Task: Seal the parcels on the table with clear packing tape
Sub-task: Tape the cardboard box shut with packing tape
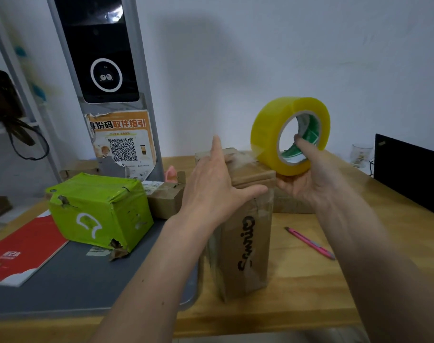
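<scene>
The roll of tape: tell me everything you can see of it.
The big roll of yellowish clear packing tape has a pale cardboard core with green and white print inside. It is held upright on edge above the far right corner of the tall brown cardboard box. The right hand grips it, a finger hooked through the core. A pulled-out strip runs left onto the box top, beneath the left hand.

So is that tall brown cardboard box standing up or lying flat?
Upright: the tall brown cardboard box stands on end on the wooden table, its black lettering running vertically, left hand on top.
</scene>
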Motion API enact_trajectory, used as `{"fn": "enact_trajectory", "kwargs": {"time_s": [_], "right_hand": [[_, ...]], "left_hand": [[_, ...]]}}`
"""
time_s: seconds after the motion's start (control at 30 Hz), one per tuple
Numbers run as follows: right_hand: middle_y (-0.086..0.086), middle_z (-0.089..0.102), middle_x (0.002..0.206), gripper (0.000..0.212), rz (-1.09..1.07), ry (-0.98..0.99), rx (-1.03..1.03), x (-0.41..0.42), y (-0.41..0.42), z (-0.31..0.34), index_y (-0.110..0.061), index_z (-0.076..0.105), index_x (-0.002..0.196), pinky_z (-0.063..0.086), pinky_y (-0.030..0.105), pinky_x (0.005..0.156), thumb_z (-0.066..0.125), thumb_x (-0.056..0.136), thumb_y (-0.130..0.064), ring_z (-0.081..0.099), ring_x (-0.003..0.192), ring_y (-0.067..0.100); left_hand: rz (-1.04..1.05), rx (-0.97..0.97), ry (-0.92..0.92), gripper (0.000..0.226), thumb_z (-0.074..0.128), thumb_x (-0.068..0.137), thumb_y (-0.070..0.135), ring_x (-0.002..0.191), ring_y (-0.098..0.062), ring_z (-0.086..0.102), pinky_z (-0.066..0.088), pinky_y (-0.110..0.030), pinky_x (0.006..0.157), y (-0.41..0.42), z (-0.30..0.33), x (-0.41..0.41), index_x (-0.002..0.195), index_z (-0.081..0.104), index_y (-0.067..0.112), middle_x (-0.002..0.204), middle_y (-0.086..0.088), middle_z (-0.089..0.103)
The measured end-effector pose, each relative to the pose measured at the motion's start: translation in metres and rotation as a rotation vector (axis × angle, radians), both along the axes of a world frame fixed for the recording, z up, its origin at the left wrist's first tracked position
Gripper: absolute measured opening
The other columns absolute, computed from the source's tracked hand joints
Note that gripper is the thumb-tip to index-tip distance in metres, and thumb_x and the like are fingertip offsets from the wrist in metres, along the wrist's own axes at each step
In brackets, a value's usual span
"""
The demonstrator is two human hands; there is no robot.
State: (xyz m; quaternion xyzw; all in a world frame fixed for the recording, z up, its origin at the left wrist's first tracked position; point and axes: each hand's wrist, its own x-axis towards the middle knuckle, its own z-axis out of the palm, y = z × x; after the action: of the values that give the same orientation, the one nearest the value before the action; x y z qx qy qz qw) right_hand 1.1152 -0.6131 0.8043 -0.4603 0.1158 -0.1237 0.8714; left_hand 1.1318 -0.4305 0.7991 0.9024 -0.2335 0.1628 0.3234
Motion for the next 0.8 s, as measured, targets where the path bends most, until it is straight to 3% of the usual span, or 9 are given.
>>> {"fn": "enact_trajectory", "kwargs": {"time_s": [0.07,0.13,0.2,0.33,0.5,0.67,0.73,0.8], "right_hand": [[0.015,0.071,0.114,0.06,0.057,-0.017,0.045,0.002,0.008,-0.007,-0.014,0.06,0.128,0.055,0.048,0.089,0.079,0.076,-0.033,0.07,0.102,0.031],[0.017,0.069,0.118,0.059,0.093,-0.019,0.022,0.004,0.015,-0.011,-0.01,0.064,0.125,0.049,0.05,0.1,0.08,0.07,-0.024,0.065,0.112,0.033],[0.018,0.067,0.122,0.052,0.064,-0.017,0.008,0.006,0.017,-0.009,-0.008,0.062,0.127,0.052,0.048,0.096,0.074,0.076,-0.017,0.063,0.114,0.034],[0.019,0.068,0.115,0.037,-0.019,-0.024,-0.007,0.006,0.003,0.004,-0.01,0.055,0.126,0.06,0.045,0.063,0.063,0.09,-0.011,0.07,0.098,0.033],[0.022,0.073,0.093,0.028,0.024,0.026,0.172,0.0,0.001,-0.015,-0.009,0.056,0.125,0.058,0.044,0.052,0.054,0.097,-0.013,0.074,0.075,0.033],[0.021,0.073,0.098,0.035,0.049,0.007,0.281,0.004,0.002,-0.035,-0.009,0.053,0.132,0.06,0.045,0.059,0.054,0.097,-0.015,0.074,0.082,0.032],[0.018,0.074,0.101,0.035,0.057,-0.006,0.191,0.004,0.004,-0.041,-0.01,0.055,0.131,0.06,0.042,0.061,0.054,0.097,-0.018,0.074,0.084,0.03],[0.017,0.072,0.11,0.035,0.097,0.002,0.08,0.002,0.011,-0.054,-0.012,0.06,0.129,0.059,0.042,0.077,0.054,0.097,-0.024,0.071,0.096,0.03]], "left_hand": [[-0.006,-0.023,0.008,0.131,0.077,0.065,0.069,0.143,-0.02,0.033,0.033,-0.038,0.113,0.001,-0.002,0.001,0.159,-0.002,0.021,0.157,0.0,0.036],[-0.01,-0.047,0.006,0.131,0.077,0.065,0.068,0.142,-0.019,0.035,0.035,-0.038,0.112,0.003,-0.003,0.002,0.159,0.0,0.022,0.155,0.0,0.039],[-0.011,-0.061,0.001,0.13,0.077,0.065,0.068,0.14,-0.018,0.037,0.036,-0.039,0.113,0.006,-0.004,0.001,0.159,0.001,0.021,0.152,0.003,0.043],[-0.019,-0.028,-0.014,0.126,0.074,0.068,0.068,0.141,-0.015,0.036,0.035,-0.042,0.114,0.008,-0.001,-0.001,0.159,0.0,0.02,0.148,0.013,0.047],[-0.037,-0.052,0.019,0.121,0.075,0.071,0.065,0.143,-0.014,0.03,0.029,-0.044,0.118,0.006,-0.001,-0.002,0.159,0.005,0.02,0.15,0.015,0.043],[-0.077,-0.132,0.05,0.121,0.079,0.072,0.057,0.138,-0.01,0.033,0.031,-0.033,0.111,0.006,-0.003,0.0,0.159,0.004,0.018,0.144,0.016,0.048],[-0.078,-0.144,0.057,0.119,0.079,0.073,0.055,0.138,-0.01,0.033,0.03,-0.032,0.112,0.008,-0.003,0.0,0.159,0.005,0.018,0.144,0.016,0.047],[-0.087,-0.16,0.066,0.116,0.077,0.073,0.057,0.14,-0.01,0.032,0.029,-0.034,0.113,0.01,-0.004,-0.003,0.159,0.008,0.02,0.148,0.014,0.043]]}}
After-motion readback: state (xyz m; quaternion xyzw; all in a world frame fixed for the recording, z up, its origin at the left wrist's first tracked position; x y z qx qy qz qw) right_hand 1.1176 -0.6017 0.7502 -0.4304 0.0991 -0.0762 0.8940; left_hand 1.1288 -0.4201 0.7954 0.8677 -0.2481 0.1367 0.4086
